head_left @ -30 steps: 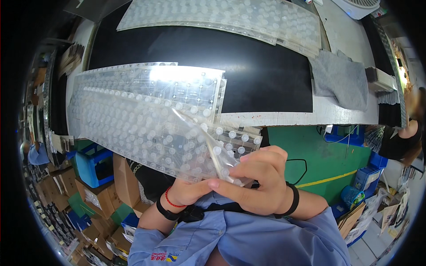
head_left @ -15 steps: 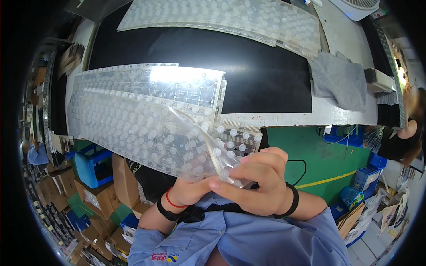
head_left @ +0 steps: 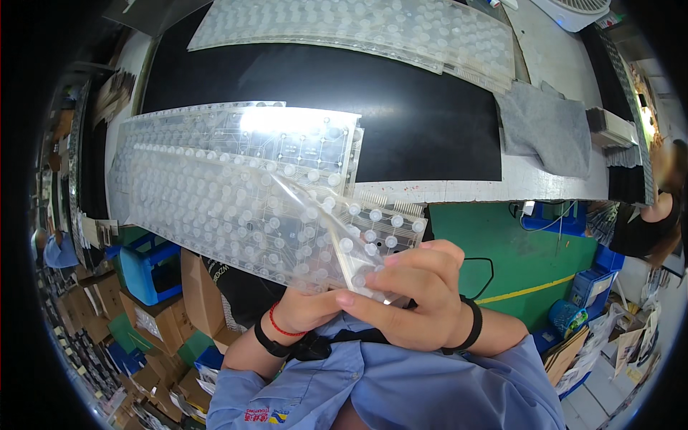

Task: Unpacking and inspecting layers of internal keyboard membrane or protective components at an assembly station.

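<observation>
A translucent keyboard membrane sheet (head_left: 208,197) dotted with round domes slants from the table's left side down towards me. My right hand (head_left: 426,297) pinches its near right corner, which is bent up with a shiny fold running along it. Below the near edge, my left hand (head_left: 304,312) grips the sheet from beneath; most of its fingers are hidden. Under and beyond the held sheet lie more clear membrane sheets (head_left: 304,143) with fine printed traces, and striped connector tails show near the right end.
A second stack of domed sheets (head_left: 351,32) lies at the far side of the black mat (head_left: 430,122). To its right is a grey cloth (head_left: 548,129). A white fan (head_left: 577,8) stands at the back right. Cardboard boxes (head_left: 161,326) and a blue stool (head_left: 147,269) are at lower left.
The bent right corner shifts slightly in my right hand, and the connector end beside it shows a little farther right. Both hands stay in nearly the same place.
</observation>
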A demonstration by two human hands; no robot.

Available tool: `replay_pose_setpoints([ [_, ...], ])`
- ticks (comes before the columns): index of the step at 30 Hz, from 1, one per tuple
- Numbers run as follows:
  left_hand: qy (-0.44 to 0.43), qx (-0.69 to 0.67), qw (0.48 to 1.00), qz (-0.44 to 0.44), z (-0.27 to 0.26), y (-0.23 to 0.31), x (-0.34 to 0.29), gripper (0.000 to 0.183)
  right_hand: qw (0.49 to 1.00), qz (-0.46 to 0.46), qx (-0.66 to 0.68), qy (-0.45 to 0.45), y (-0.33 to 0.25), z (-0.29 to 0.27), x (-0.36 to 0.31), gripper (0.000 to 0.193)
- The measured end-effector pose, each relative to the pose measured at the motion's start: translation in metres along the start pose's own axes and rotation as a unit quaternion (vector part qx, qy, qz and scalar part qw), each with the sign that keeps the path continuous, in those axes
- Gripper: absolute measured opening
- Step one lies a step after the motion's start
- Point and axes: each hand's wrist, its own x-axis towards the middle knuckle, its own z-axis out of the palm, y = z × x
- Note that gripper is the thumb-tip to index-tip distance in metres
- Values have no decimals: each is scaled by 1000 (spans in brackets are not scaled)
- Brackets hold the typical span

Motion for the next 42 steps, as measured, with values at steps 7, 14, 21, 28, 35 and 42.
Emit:
replay_pose_setpoints([
  [7,-8,10,1000,-6,3,5,-1,47,1000,-3,-13,7,-5,-2,-1,29],
  [14,-23,-1,1000,-1,-3,0,-3,62,1000,10,-5,-11,-5,-7,2,30],
  [21,1,-44,996,-74,-4,6,-9,79,999,18,-2,-31,-4,-10,0,34],
  [28,-46,11,999,24,0,6,0,61,1000,8,-3,-21,-4,-7,-2,35],
  [35,-62,118,991,21,-4,2,18,49,1000,14,-14,2,1,-7,3,31],
  [42,5,244,969,41,10,13,33,32,998,42,-41,1,20,-7,10,40],
])
